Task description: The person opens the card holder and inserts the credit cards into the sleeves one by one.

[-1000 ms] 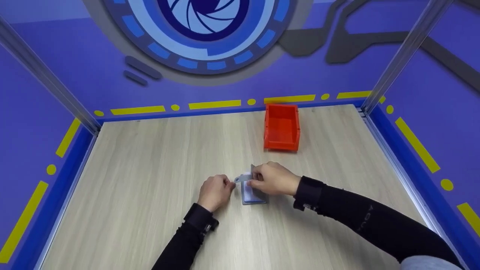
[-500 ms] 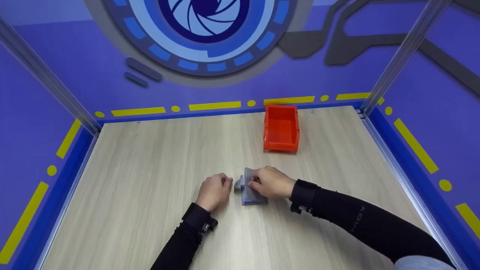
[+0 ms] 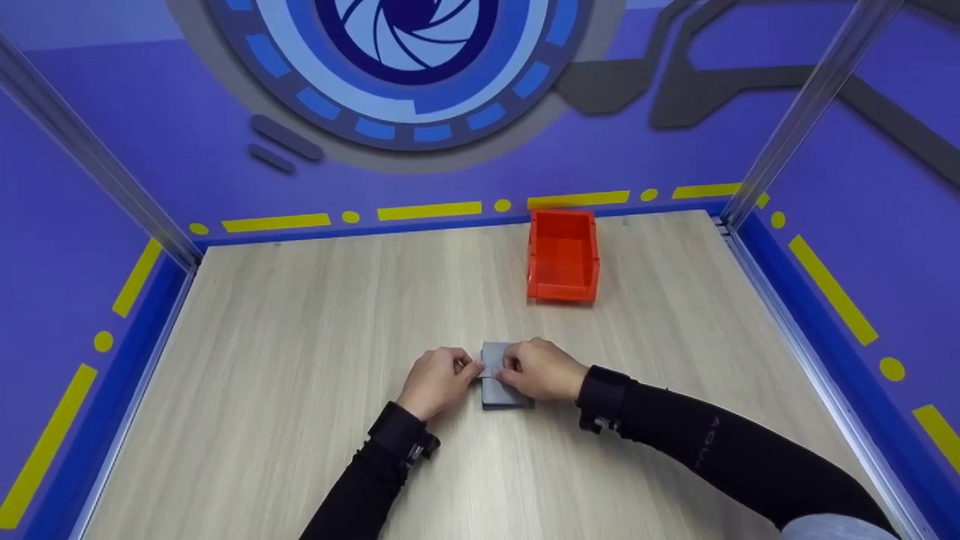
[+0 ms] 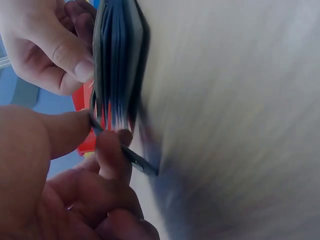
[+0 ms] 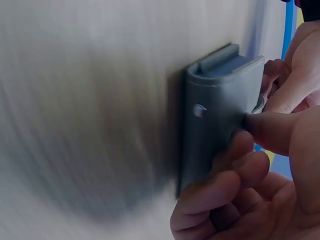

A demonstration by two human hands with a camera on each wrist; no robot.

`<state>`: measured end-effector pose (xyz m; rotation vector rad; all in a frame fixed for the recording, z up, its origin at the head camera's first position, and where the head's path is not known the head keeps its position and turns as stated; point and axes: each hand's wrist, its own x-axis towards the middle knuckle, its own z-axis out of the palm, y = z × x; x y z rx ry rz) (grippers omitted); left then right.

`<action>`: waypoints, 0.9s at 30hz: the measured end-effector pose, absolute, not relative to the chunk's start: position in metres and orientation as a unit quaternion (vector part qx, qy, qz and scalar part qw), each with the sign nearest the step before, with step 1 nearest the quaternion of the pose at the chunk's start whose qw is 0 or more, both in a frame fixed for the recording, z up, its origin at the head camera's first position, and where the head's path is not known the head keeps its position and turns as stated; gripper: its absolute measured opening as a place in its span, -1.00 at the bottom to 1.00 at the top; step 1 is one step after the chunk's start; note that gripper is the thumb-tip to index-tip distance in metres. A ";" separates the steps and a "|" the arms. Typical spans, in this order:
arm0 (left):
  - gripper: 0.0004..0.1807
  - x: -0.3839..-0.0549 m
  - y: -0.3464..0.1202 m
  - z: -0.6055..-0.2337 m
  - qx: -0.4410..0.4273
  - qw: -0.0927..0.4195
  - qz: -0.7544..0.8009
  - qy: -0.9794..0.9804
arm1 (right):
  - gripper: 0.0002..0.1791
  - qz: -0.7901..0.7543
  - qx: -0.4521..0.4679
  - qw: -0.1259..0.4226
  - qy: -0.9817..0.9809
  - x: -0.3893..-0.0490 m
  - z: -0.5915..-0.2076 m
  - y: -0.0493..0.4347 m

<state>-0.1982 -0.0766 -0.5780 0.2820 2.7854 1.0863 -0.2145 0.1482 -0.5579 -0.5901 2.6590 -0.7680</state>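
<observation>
A small grey card holder (image 3: 507,394) lies closed on the wooden table, between the two hands. Its card sleeves (image 4: 117,60) show as thin layers at the open side in the left wrist view. From that side sticks out a short strap (image 4: 139,162), which my left hand (image 3: 439,382) pinches between thumb and finger. My right hand (image 3: 546,369) holds the card holder from the right, its thumb on the upper cover and its fingers curled by the spine (image 5: 200,135). A small shiny spot (image 5: 200,110) shows on the spine.
Behind the hands stands a red plastic bin (image 3: 562,292), near the back wall (image 3: 420,180). Blue-purple panels with metal corner posts (image 3: 810,112) enclose the wooden tabletop (image 3: 315,322) at the back and both sides.
The raised upper cover has come down over the pale sleeves under my right hand. My left hand let go of the strap, drew slightly left, and now pinches it again.
</observation>
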 end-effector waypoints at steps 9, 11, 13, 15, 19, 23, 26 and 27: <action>-0.72 -0.198 -0.074 -0.578 0.096 0.069 0.340 0.933 | -0.61 -0.257 -0.128 0.123 0.950 -0.223 -0.556 0.158; -0.72 -0.198 -0.073 -0.579 0.090 0.072 0.335 0.935 | -0.62 -0.252 -0.110 0.127 0.953 -0.225 -0.556 0.158; -0.72 -0.197 -0.072 -0.580 0.085 0.076 0.334 0.936 | -0.62 -0.252 -0.101 0.136 0.953 -0.227 -0.556 0.158; -0.71 -0.197 -0.072 -0.580 0.084 0.078 0.335 0.935 | -0.63 -0.255 -0.097 0.149 0.950 -0.229 -0.556 0.156; -0.71 -0.197 -0.071 -0.580 0.087 0.076 0.340 0.933 | -0.67 -0.274 -0.088 0.163 0.944 -0.229 -0.556 0.153; -0.69 -0.195 -0.071 -0.580 0.088 0.076 0.336 0.934 | -0.71 -0.295 -0.083 0.176 0.935 -0.229 -0.557 0.153; -0.68 -0.194 -0.072 -0.581 0.086 0.079 0.334 0.935 | -0.72 -0.311 -0.080 0.192 0.928 -0.229 -0.557 0.153; -0.68 -0.194 -0.072 -0.581 0.085 0.080 0.333 0.936 | -0.72 -0.317 -0.077 0.197 0.925 -0.230 -0.557 0.153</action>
